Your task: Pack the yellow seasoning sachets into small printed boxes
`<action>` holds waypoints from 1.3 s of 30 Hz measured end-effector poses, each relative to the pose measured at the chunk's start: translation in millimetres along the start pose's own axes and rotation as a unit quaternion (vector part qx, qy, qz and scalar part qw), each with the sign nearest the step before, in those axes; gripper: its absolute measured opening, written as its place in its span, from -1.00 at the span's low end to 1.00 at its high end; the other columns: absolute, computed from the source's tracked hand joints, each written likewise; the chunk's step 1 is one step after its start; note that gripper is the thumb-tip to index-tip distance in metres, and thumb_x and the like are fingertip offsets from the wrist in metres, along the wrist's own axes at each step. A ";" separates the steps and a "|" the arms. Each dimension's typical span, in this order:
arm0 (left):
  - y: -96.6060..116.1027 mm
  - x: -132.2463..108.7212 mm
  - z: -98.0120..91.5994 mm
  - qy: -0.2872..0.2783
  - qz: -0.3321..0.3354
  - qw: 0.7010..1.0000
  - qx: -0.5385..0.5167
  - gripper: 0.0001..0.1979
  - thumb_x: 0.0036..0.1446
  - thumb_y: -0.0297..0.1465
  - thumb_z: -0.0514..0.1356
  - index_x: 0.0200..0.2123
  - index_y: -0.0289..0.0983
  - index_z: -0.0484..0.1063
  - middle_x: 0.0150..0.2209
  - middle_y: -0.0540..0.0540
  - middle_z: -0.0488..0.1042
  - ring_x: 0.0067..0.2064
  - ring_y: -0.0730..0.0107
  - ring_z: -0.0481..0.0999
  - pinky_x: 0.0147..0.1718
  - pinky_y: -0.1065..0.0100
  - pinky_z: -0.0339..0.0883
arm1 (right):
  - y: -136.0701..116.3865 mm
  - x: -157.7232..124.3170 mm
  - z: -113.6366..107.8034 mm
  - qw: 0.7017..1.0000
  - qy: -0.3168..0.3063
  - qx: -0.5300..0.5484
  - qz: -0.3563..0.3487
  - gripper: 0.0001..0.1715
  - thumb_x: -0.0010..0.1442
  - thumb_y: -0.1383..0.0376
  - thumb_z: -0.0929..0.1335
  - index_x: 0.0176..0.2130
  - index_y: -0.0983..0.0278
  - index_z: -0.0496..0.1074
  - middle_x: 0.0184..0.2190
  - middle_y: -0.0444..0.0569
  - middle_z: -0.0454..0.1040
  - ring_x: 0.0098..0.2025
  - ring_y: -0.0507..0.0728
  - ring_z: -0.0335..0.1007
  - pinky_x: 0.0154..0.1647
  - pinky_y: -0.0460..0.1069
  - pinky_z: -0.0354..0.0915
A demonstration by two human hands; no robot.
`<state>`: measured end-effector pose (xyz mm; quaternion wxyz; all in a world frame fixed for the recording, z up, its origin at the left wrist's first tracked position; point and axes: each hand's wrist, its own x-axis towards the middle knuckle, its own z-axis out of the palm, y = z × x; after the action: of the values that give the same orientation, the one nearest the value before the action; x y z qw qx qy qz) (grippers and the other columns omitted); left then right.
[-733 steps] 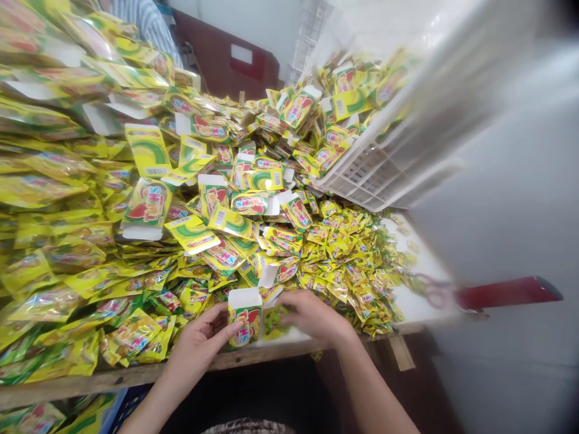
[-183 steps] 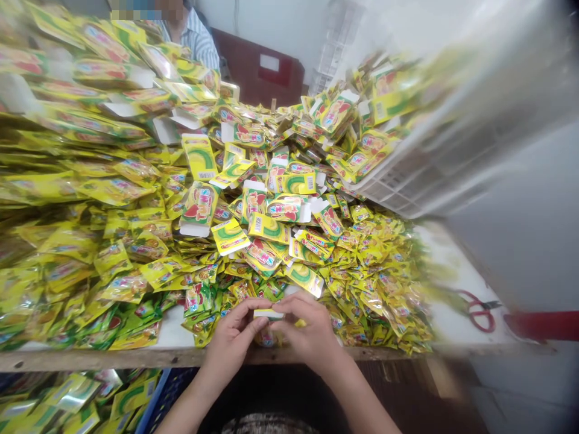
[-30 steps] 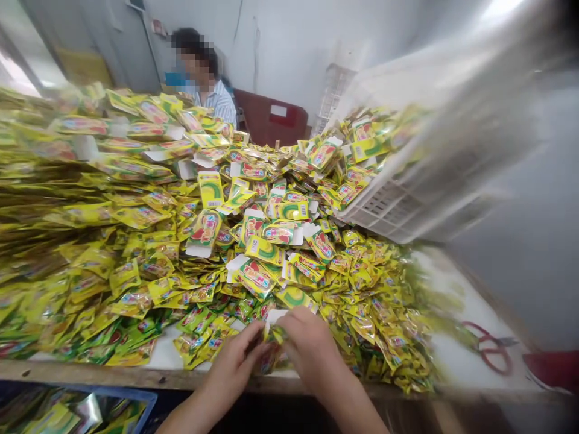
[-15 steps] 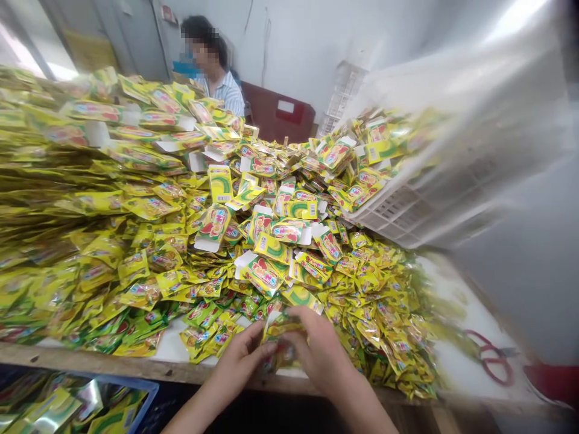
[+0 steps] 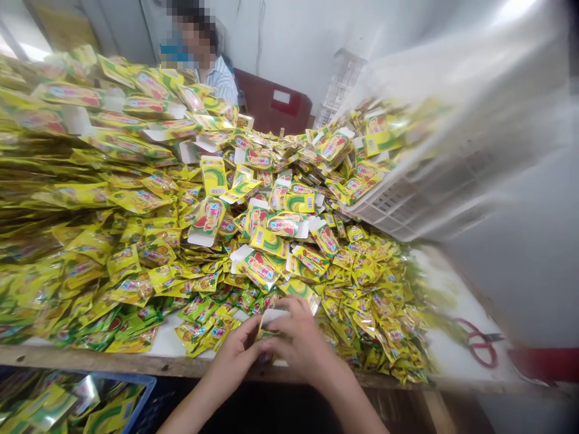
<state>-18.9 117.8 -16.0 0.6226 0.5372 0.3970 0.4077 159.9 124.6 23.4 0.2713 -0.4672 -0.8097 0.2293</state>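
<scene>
L hand (image 5: 233, 355) & R hand (image 5: 298, 340) both gripping small white-flapped carton (image 5: 272, 316) btwn them, fingers curled.

yellow cartons (image 5: 260, 269) printed with green swirls

left hand (image 5: 233, 354): fingers curled inward | right hand (image 5: 298, 343): cupped, just beside left

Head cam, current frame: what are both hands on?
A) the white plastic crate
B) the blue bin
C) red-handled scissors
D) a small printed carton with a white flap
D: the left hand and right hand close around a small printed carton, its white flap showing above the fingers.
</scene>
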 end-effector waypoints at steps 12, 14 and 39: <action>-1.7 -3.9 -2.5 0.018 -0.032 0.997 0.067 -0.61 0.19 -0.22 0.19 0.08 -0.15 0.45 0.03 -0.08 0.54 0.06 0.11 0.47 0.08 0.23 0.28 | 3.4 -32.1 15.8 0.845 0.187 0.442 0.235 -0.84 0.19 0.24 0.41 -0.19 0.23 0.47 -0.38 -0.07 0.45 -0.40 0.08 0.39 -0.41 -0.05 0.32; 3.5 -4.8 -3.2 0.029 -0.062 0.997 0.041 -0.62 0.23 -0.19 0.13 0.06 -0.16 0.48 0.04 -0.08 0.54 0.09 0.09 0.44 0.13 0.18 0.25 | 5.1 -34.6 21.7 0.785 0.173 0.533 0.265 -0.81 0.12 0.23 0.45 -0.26 0.25 0.45 -0.46 -0.12 0.41 -0.49 0.04 0.33 -0.50 -0.09 0.28; 16.4 28.0 -16.6 0.036 0.099 0.977 0.188 -0.83 0.17 -0.32 0.24 -0.22 -0.16 0.63 -0.18 -0.10 0.62 -0.09 0.21 0.57 -0.03 0.24 0.42 | 17.7 -2.4 18.4 0.839 0.144 0.472 0.229 -0.76 -0.09 0.20 0.56 -0.38 0.26 0.61 -0.43 -0.05 0.57 -0.43 0.11 0.46 -0.40 -0.02 0.41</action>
<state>-25.8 151.2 -3.1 0.4526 0.6661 0.4336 0.4043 160.0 128.5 -1.9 0.5119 -0.4827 -0.4253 0.5693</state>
